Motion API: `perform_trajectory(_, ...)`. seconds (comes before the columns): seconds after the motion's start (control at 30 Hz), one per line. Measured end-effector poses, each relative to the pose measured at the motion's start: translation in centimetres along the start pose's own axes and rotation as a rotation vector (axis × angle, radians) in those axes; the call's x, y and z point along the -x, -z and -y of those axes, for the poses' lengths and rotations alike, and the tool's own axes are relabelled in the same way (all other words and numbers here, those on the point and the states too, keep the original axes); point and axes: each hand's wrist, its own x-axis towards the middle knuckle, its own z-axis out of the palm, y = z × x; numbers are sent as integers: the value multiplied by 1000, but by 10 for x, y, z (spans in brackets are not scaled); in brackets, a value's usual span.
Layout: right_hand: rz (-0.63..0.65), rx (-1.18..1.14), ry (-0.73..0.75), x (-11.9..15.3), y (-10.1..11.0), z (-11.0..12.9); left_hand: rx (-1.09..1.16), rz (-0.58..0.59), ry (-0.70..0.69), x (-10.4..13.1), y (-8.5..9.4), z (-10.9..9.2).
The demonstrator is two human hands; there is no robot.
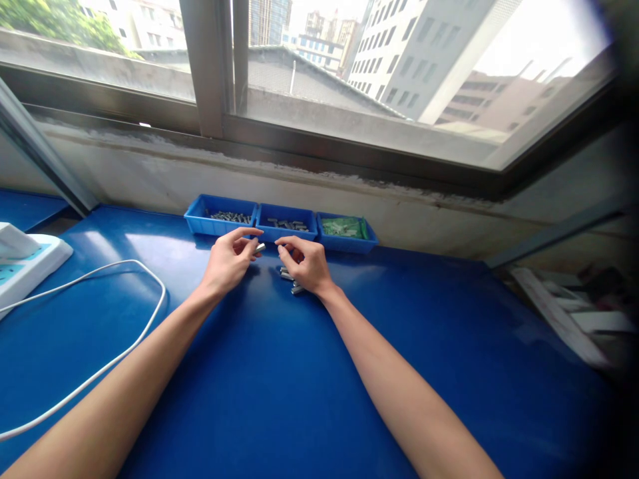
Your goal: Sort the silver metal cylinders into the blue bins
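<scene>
My left hand (232, 258) holds a small silver metal piece (259, 248) between its fingertips, just in front of the blue bins. Close to its right, my right hand (305, 265) is closed with thumb and index finger pinched; whatever may be between them is too small to make out. Beneath my right hand, several silver metal pieces (286, 273) lie on the blue table (279, 399), partly hidden by it. The left bin (212, 226) and the middle bin (287, 233) contain small metal parts. In the right bin (349, 245) lies a green bag (344, 227).
At the left, a white power strip (37, 263) sits on the table, and a white cable (150, 319) curves toward the left front. Behind the bins are a wall (279, 179) and a window frame (319, 150). Blurred items stand beyond the table's right edge.
</scene>
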Motion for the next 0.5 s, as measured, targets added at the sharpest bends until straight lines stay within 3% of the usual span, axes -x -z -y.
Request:
perform_trajectory(0.27, 59, -108, 22, -1, -1, 6, 64, 17, -40, 4, -1, -4)
perform_trajectory(0.5, -18, -169, -78, -4, -7, 5, 90, 41, -2, 4, -1, -5)
